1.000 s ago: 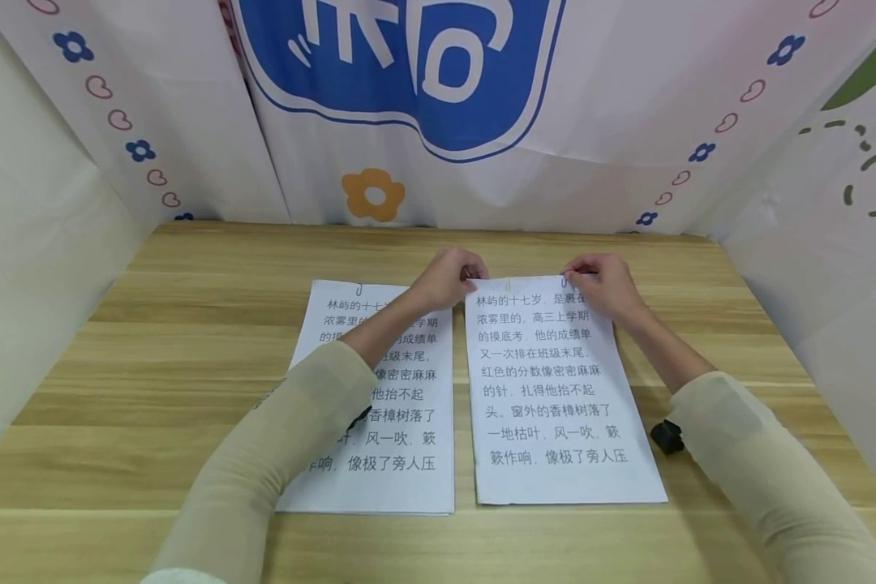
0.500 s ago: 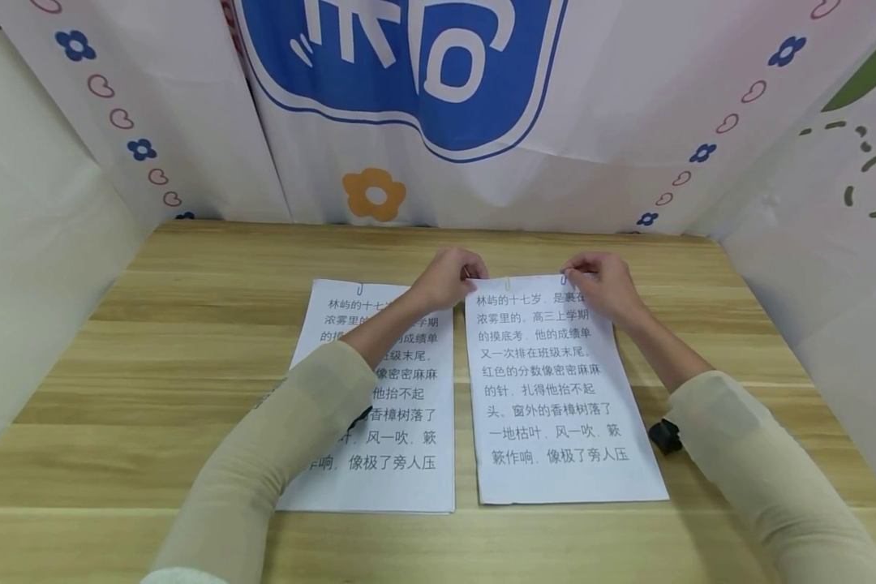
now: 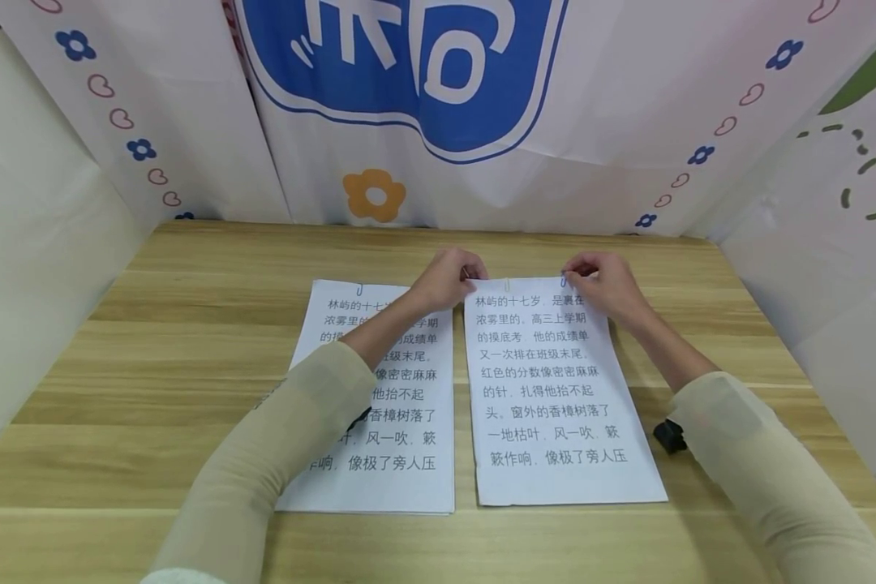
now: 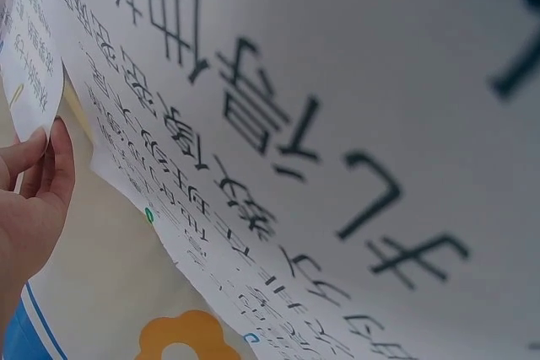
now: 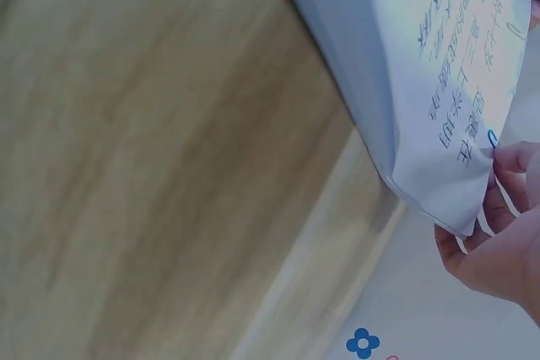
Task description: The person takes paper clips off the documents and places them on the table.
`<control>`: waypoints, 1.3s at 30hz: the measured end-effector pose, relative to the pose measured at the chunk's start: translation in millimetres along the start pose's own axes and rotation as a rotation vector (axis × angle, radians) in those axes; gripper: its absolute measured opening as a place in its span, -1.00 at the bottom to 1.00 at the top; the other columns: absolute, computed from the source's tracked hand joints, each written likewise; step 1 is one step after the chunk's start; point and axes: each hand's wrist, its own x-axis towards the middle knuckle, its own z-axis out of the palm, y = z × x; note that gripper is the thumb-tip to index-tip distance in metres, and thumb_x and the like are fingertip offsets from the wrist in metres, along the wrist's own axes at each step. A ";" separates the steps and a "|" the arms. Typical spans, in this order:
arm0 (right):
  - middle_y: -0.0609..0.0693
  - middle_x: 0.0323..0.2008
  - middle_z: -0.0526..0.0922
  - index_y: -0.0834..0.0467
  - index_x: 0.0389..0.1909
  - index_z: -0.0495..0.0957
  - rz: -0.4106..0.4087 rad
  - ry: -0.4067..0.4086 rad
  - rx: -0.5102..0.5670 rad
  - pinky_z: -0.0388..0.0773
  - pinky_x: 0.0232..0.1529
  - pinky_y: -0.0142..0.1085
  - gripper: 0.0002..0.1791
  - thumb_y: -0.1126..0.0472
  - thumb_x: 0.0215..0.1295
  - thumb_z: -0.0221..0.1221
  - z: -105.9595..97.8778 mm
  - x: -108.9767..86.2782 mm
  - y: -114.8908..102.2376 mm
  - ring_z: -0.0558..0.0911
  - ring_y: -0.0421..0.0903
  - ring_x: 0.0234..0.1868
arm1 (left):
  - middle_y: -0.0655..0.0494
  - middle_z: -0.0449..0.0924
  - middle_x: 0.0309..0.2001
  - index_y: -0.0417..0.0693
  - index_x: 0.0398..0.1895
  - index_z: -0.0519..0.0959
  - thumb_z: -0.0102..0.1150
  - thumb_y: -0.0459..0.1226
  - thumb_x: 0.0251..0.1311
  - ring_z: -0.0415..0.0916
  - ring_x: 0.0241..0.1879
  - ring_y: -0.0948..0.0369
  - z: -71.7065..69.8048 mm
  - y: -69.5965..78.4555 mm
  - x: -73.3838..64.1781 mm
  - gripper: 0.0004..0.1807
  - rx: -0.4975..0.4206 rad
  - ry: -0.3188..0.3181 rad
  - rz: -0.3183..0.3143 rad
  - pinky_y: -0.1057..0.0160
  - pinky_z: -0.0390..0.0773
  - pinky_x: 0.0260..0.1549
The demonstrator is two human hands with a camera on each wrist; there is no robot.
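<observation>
Two stacks of printed paper lie side by side. At the right stack (image 3: pixel 547 483), my left hand (image 3: pixel 444 280) pinches the top left corner between thumb and fingers, as the left wrist view also shows. My right hand (image 3: pixel 607 285) is at the same stack's top edge, thumb and finger pinching a blue paper clip (image 5: pixel 494 137) there, its other fingers behind the sheets. A yellow paper clip (image 3: pixel 507 285) sits on that edge between the hands. Under my left forearm is the left stack (image 3: pixel 409 491), with a paper clip (image 3: pixel 359 289) on its top edge; a green clip (image 4: pixel 149 215) shows in the left wrist view.
The wooden table (image 3: pixel 153 365) reaches back to a white printed curtain (image 3: pixel 591 186) with an orange flower (image 3: pixel 374 195). A small black object (image 3: pixel 669 436) is by the right sleeve. White curtains also hang at both sides.
Both hands stay at the right stack's top edge. The stack shifts only very slightly; nothing is let go.
</observation>
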 end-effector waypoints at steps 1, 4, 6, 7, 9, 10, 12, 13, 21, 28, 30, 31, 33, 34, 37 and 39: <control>0.28 -0.06 0.66 0.33 -0.02 0.65 -0.001 -0.002 -0.003 0.47 -0.11 -0.20 -0.80 0.32 0.49 0.15 -0.1 0.1 -0.2 0.57 0.13 -0.04 | -0.06 0.63 -0.20 -0.27 -0.13 0.69 0.13 -0.65 0.27 0.54 -0.14 0.09 -0.1 -0.2 -0.1 -0.74 -0.001 -0.001 -0.001 0.28 0.59 -0.07; 0.28 -0.06 0.65 0.32 -0.04 0.65 0.000 -0.008 -0.002 0.46 -0.08 -0.16 -0.82 0.32 0.48 0.16 -0.4 0.1 -0.7 0.57 0.15 -0.03 | -0.05 0.63 -0.21 -0.27 -0.14 0.69 0.13 -0.65 0.27 0.54 -0.15 0.09 0.0 -0.6 -0.3 -0.75 -0.005 -0.002 -0.004 0.28 0.59 -0.09; 0.27 -0.06 0.65 0.32 -0.05 0.65 0.001 -0.011 0.000 0.46 -0.07 -0.14 -0.82 0.32 0.48 0.15 -0.5 0.2 -0.7 0.57 0.15 -0.02 | -0.05 0.63 -0.21 -0.27 -0.14 0.70 0.14 -0.65 0.27 0.54 -0.15 0.09 0.2 -0.8 -0.3 -0.75 -0.005 -0.001 -0.005 0.29 0.59 -0.09; 0.27 -0.07 0.65 0.32 -0.05 0.65 0.000 -0.012 0.000 0.46 -0.07 -0.14 -0.82 0.32 0.48 0.15 -0.4 0.4 -0.5 0.57 0.15 -0.03 | -0.06 0.63 -0.21 -0.27 -0.14 0.70 0.14 -0.65 0.27 0.54 -0.15 0.09 0.2 -0.8 -0.4 -0.75 -0.004 -0.001 -0.005 0.29 0.59 -0.09; 0.27 -0.07 0.65 0.32 -0.06 0.65 -0.004 -0.013 -0.002 0.46 -0.08 -0.16 -0.82 0.33 0.48 0.15 -0.4 0.7 0.1 0.57 0.14 -0.04 | -0.06 0.64 -0.21 -0.26 -0.14 0.70 0.14 -0.65 0.27 0.54 -0.15 0.09 0.5 -0.9 -0.4 -0.75 0.000 0.000 -0.005 0.29 0.59 -0.10; 0.27 -0.08 0.65 0.32 -0.06 0.65 -0.007 -0.013 -0.002 0.47 -0.09 -0.17 -0.82 0.33 0.48 0.15 -0.3 0.9 0.3 0.57 0.13 -0.05 | -0.06 0.64 -0.20 -0.26 -0.14 0.70 0.14 -0.65 0.27 0.54 -0.15 0.09 0.6 -1.0 -0.3 -0.75 0.001 0.000 -0.006 0.29 0.59 -0.09; 0.27 -0.08 0.66 0.32 -0.06 0.66 -0.010 -0.012 -0.003 0.47 -0.13 -0.21 -0.83 0.33 0.49 0.16 -0.2 1.4 1.0 0.57 0.12 -0.07 | -0.05 0.64 -0.21 -0.26 -0.14 0.70 0.14 -0.65 0.27 0.54 -0.15 0.09 0.7 -1.4 -0.2 -0.75 0.004 0.001 -0.005 0.29 0.59 -0.10; 0.27 -0.09 0.66 0.32 -0.06 0.66 -0.011 -0.012 -0.003 0.47 -0.15 -0.23 -0.83 0.33 0.49 0.16 -0.3 1.6 1.3 0.57 0.12 -0.08 | -0.05 0.64 -0.21 -0.26 -0.14 0.70 0.14 -0.65 0.27 0.54 -0.15 0.09 0.8 -1.7 -0.1 -0.74 0.004 0.001 -0.003 0.29 0.60 -0.10; 0.26 -0.09 0.65 0.32 -0.04 0.66 0.008 -0.014 0.003 0.47 -0.18 -0.26 -0.82 0.32 0.50 0.15 -1.3 2.0 0.6 0.55 0.09 -0.09 | -0.04 0.64 -0.21 -0.25 -0.13 0.70 0.14 -0.64 0.28 0.54 -0.16 0.10 1.1 -3.7 1.4 -0.75 0.012 -0.001 0.007 0.30 0.59 -0.11; 0.25 -0.14 0.64 0.33 -0.06 0.66 -0.003 0.002 0.001 0.45 -0.22 -0.28 -0.83 0.33 0.49 0.15 -2.7 2.0 0.2 0.54 0.07 -0.13 | -0.05 0.65 -0.21 -0.26 -0.13 0.70 0.14 -0.64 0.28 0.55 -0.17 0.10 0.8 -3.2 1.4 -0.75 0.013 -0.001 0.012 0.30 0.59 -0.13; 0.23 -0.16 0.64 0.33 -0.07 0.66 -0.001 0.002 0.003 0.44 -0.25 -0.32 -0.83 0.33 0.49 0.16 -2.6 2.3 0.8 0.54 0.06 -0.15 | -0.05 0.65 -0.21 -0.26 -0.13 0.70 0.14 -0.64 0.28 0.55 -0.17 0.10 0.8 -2.8 1.3 -0.75 0.013 -0.001 0.009 0.31 0.59 -0.14; 0.23 -0.17 0.64 0.33 -0.07 0.67 0.000 0.003 0.005 0.44 -0.26 -0.34 -0.83 0.33 0.48 0.16 -2.6 2.3 1.2 0.54 0.05 -0.16 | -0.05 0.65 -0.21 -0.26 -0.13 0.71 0.14 -0.64 0.28 0.55 -0.17 0.10 0.8 -2.8 1.2 -0.74 0.014 -0.002 0.008 0.31 0.59 -0.14; 0.22 -0.18 0.64 0.33 -0.08 0.67 0.004 0.004 0.008 0.44 -0.29 -0.36 -0.83 0.33 0.48 0.17 -2.5 2.6 1.9 0.53 0.04 -0.18 | -0.05 0.65 -0.22 -0.26 -0.13 0.71 0.13 -0.65 0.27 0.55 -0.17 0.10 1.0 -2.6 1.2 -0.74 0.014 -0.002 0.007 0.31 0.60 -0.15; 0.22 -0.19 0.64 0.33 -0.08 0.67 0.005 0.005 0.008 0.44 -0.30 -0.37 -0.83 0.34 0.48 0.17 -2.4 2.8 2.3 0.53 0.03 -0.19 | -0.05 0.65 -0.22 -0.26 -0.13 0.71 0.13 -0.65 0.27 0.55 -0.18 0.10 1.1 -2.7 1.1 -0.74 0.015 -0.002 0.006 0.31 0.60 -0.16; 0.20 -0.20 0.64 0.32 -0.08 0.67 0.014 0.010 0.014 0.44 -0.33 -0.39 -0.84 0.34 0.47 0.17 -2.5 2.9 3.3 0.53 0.01 -0.21 | -0.05 0.65 -0.22 -0.27 -0.14 0.71 0.13 -0.65 0.27 0.55 -0.18 0.10 1.4 -2.3 1.3 -0.74 0.014 -0.001 0.007 0.31 0.59 -0.16; 0.20 -0.21 0.64 0.32 -0.08 0.67 0.019 0.012 0.018 0.43 -0.35 -0.39 -0.84 0.34 0.47 0.18 -2.8 2.9 4.0 0.52 0.00 -0.23 | -0.05 0.65 -0.22 -0.27 -0.14 0.70 0.13 -0.65 0.27 0.55 -0.18 0.10 1.5 -1.8 1.4 -0.74 0.014 -0.002 0.005 0.31 0.60 -0.16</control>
